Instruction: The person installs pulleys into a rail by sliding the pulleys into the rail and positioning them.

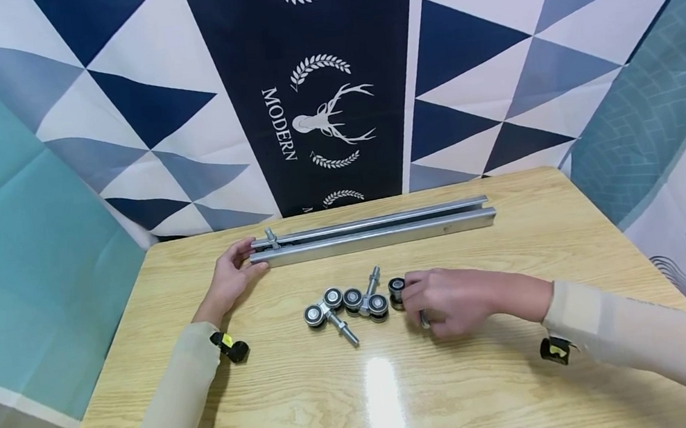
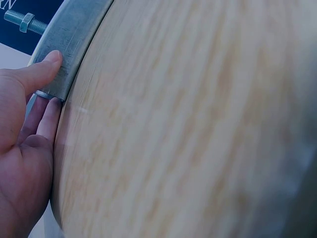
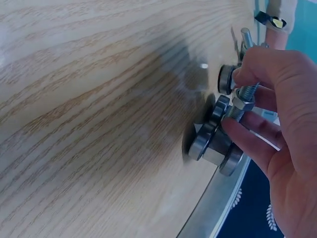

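At the back of the table lies a long silver metal track (image 1: 376, 235), a channel with a slot along its top. My left hand (image 1: 231, 281) pinches its left end, the thumb on the front face and fingers behind and at the end. A roller trolley sits inside the track near that hand; only its upright bolt (image 1: 271, 238) shows clearly. My right hand (image 1: 446, 301) holds another roller trolley (image 3: 215, 141) by its threaded bolt, its black-rimmed wheels low over the table. Left of this hand lie two more roller trolleys, one (image 1: 331, 313) with its bolt toward me, one (image 1: 366, 301) with its bolt pointing away.
The wooden table (image 1: 276, 409) has a bright glare patch near its front. A patterned cloth (image 1: 341, 193) hangs right behind its back edge, and teal cloth (image 1: 24, 226) hangs on the left. A camera is strapped to each wrist.
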A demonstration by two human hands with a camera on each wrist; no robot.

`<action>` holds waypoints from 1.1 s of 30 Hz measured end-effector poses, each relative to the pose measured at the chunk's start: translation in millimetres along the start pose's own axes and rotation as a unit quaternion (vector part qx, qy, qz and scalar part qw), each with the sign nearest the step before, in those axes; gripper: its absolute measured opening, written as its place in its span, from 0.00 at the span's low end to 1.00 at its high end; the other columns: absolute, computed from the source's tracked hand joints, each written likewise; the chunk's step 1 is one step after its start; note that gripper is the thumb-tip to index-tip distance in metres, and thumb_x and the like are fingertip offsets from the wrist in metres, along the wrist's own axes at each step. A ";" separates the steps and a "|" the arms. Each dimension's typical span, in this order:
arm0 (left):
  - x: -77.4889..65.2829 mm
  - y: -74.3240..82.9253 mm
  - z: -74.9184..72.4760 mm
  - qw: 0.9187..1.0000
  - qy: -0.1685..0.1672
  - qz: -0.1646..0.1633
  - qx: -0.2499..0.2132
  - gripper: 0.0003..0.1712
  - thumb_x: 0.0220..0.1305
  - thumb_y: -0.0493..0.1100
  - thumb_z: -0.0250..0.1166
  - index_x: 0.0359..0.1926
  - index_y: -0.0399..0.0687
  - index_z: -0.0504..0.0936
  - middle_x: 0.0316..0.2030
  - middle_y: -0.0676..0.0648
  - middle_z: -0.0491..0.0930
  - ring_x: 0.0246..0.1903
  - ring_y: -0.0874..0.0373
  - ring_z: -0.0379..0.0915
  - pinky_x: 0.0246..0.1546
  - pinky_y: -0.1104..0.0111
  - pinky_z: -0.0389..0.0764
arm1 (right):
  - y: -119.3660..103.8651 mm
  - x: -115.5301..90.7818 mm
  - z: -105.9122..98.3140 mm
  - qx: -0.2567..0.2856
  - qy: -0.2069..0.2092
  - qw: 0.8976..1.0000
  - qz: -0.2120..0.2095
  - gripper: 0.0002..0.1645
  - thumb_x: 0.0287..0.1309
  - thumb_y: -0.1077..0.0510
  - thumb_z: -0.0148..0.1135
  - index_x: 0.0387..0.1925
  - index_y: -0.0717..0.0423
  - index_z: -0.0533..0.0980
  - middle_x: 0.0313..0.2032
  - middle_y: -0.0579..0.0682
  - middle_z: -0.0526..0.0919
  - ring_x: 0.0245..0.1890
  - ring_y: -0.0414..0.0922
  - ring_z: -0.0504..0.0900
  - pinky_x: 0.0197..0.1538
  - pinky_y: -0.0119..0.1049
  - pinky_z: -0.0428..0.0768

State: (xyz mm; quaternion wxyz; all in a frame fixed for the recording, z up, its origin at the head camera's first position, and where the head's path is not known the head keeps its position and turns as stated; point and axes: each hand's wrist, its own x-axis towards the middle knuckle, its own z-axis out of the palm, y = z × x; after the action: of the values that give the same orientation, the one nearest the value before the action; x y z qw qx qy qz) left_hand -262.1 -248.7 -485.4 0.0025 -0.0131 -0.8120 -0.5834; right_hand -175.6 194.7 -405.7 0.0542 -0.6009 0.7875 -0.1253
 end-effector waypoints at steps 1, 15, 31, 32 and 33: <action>0.0 -0.2 -0.4 1.000 -0.001 0.001 0.001 0.40 0.59 0.38 0.73 0.71 0.44 0.67 0.68 0.39 0.69 0.67 0.47 0.65 0.73 0.52 0.64 | 0.6 -0.1 -0.9 0.008 0.002 1.000 0.003 0.12 0.42 0.62 0.69 0.31 0.44 0.80 0.34 0.34 0.81 0.41 0.35 0.73 0.42 0.32 0.82; -1.0 2.1 -1.0 1.000 -0.003 0.001 -0.009 0.40 0.59 0.37 0.73 0.71 0.42 0.67 0.68 0.38 0.69 0.67 0.46 0.65 0.74 0.52 0.62 | 13.3 -3.8 -6.0 0.075 0.039 0.996 0.035 0.12 0.48 0.64 0.67 0.36 0.48 0.84 0.40 0.42 0.89 0.44 0.36 0.79 0.46 0.37 0.86; -7.6 21.2 0.7 1.000 -0.013 -0.019 0.001 0.40 0.61 0.32 0.70 0.72 0.39 0.65 0.69 0.34 0.67 0.68 0.44 0.63 0.75 0.52 0.62 | 25.4 -8.0 -3.4 0.164 0.113 0.978 0.068 0.17 0.48 0.70 0.65 0.36 0.46 0.84 0.43 0.45 0.88 0.48 0.41 0.83 0.48 0.38 0.88; -6.3 17.7 0.4 1.000 -0.013 -0.018 -0.002 0.40 0.61 0.33 0.70 0.72 0.39 0.65 0.69 0.35 0.67 0.68 0.44 0.63 0.75 0.52 0.62 | 26.3 -8.3 -3.0 0.171 0.119 0.976 0.068 0.18 0.48 0.70 0.64 0.36 0.45 0.84 0.44 0.46 0.88 0.48 0.41 0.83 0.49 0.38 0.88; -4.7 14.0 0.1 1.000 -0.012 -0.017 -0.004 0.40 0.61 0.34 0.71 0.72 0.41 0.65 0.69 0.36 0.67 0.68 0.44 0.63 0.75 0.52 0.61 | 27.4 -8.3 -2.5 0.178 0.126 0.974 0.066 0.19 0.48 0.71 0.64 0.36 0.45 0.84 0.44 0.47 0.88 0.48 0.42 0.84 0.49 0.38 0.88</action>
State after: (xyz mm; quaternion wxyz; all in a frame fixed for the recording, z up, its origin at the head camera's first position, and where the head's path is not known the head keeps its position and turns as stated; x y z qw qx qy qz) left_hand -257.1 -244.3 -472.3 -0.0168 -0.0063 -0.8099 -0.5864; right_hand -199.5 209.8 -411.0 0.0687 -0.5075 0.7913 -0.3339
